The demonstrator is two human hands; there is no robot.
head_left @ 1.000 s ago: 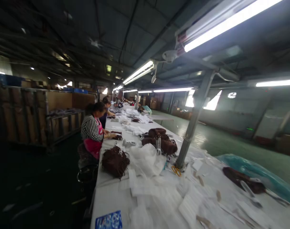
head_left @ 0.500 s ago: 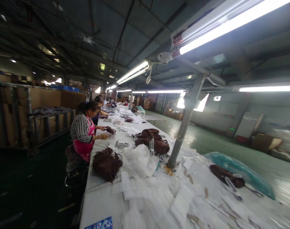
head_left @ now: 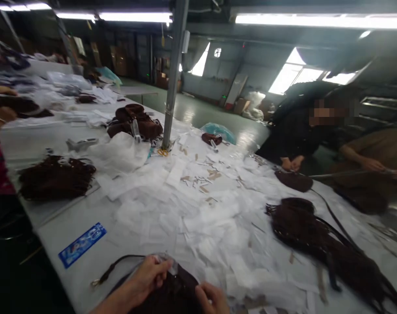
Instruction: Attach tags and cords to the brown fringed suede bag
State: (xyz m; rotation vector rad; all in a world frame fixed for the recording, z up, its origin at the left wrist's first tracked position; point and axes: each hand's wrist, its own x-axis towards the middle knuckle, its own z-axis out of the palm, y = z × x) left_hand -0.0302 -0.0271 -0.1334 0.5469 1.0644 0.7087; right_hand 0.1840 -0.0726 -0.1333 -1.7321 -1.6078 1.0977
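A dark brown bag (head_left: 177, 290) lies at the bottom of the view, partly cut off by the frame. My left hand (head_left: 149, 277) is closed at its top edge, the fingers pinching a piece of clear plastic wrap (head_left: 173, 266) there. My right hand (head_left: 214, 298) has its thumb and curled fingers on the bag's right edge. From the bag's top a thin brown strap (head_left: 118, 261) with a metal clasp runs out to the left. Blur hides the finer detail.
White paper sheets (head_left: 159, 213) cover much of the table. Brown bags lie left (head_left: 57, 176) and right (head_left: 303, 226). A blue printed packet (head_left: 82, 244) is near the left edge. Orange scissors (head_left: 162, 152) lie by a metal post (head_left: 174, 78). People's hands (head_left: 292, 164) work opposite.
The view has swung right and down. Both my hands and the brown bag have come into view, as have two people across the table; the person at left is mostly out of frame.
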